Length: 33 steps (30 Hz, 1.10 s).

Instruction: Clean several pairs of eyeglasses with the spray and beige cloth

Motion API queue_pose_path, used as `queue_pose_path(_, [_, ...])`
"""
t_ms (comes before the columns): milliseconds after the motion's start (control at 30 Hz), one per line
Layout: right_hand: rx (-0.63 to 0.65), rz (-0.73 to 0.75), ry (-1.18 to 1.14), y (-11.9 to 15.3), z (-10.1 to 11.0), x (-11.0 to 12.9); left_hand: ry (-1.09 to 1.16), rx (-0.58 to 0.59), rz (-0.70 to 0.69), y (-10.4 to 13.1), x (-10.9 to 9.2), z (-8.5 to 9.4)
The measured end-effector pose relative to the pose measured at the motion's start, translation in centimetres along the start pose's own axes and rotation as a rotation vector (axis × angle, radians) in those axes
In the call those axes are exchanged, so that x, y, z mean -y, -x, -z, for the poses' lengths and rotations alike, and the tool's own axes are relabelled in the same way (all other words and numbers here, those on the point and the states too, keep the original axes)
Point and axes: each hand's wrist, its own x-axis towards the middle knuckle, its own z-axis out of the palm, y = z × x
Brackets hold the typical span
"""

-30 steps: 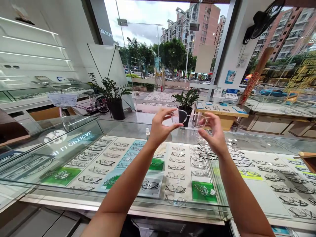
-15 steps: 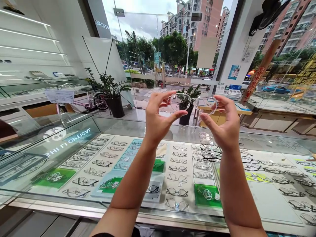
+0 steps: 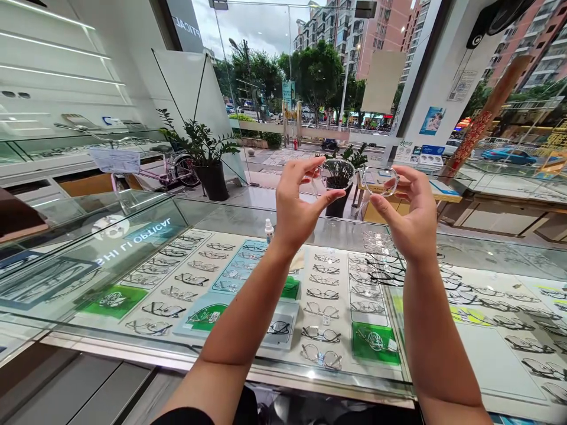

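A pair of clear-framed eyeglasses (image 3: 337, 160) is held up at arm's length above the glass display counter (image 3: 230, 213). My left hand (image 3: 300, 199) grips its left side, fingers on the upper rim and thumb below the lens. On the other side, my right hand (image 3: 410, 211) pinches the right rim the same way. Through the lenses I see a potted plant and a wooden table behind. The temples are mostly hidden by the hands. Below, inside the counter, lie rows of eyeglasses (image 3: 322, 294).
A small white bottle (image 3: 268, 229) stands by my left forearm. Green display cards (image 3: 375, 342) lie among the frames. Beyond the counter are a potted plant (image 3: 211, 177), a bicycle (image 3: 168, 171), a wooden table (image 3: 376, 203) and a glass door onto a street.
My view has tilted down slightly and turned a little left. Both hands and the eyeglasses sit slightly further right in view, still held up. The white bottle now shows beside my left forearm.
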Motion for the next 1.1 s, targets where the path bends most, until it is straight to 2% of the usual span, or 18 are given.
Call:
queue_pose_path(200, [0.075, -0.049, -0.112, -0.2, -0.8, -2.3, -0.07, -0.049, -0.034, 0.2, -0.3, -0.2])
queue_pose_path(400, [0.067, -0.076, -0.12, 0.0, -0.9, -2.7, -0.056, -0.037, 0.003, 0.2, 0.0, -0.4])
queue_pose_path(733, [-0.041, -0.016, 0.04, 0.1, -1.3, -1.1, 0.158, 0.101, 0.201, 0.4, 3.6, -1.2])
queue_pose_path(833, [-0.036, -0.001, 0.051, 0.0, -1.4, -1.6, 0.162, 0.08, 0.197, 0.6, 3.4, -1.4])
queue_pose_path(1000, [0.009, -0.021, 0.035, -0.1, -1.4, -3.1, 0.07, 0.012, 0.145, 0.7, 1.9, -1.4])
queue_pose_path(1100, [0.023, -0.036, 0.045, -0.1, -1.5, -3.3, 0.061, 0.014, 0.166, 0.6, 1.8, -1.4])
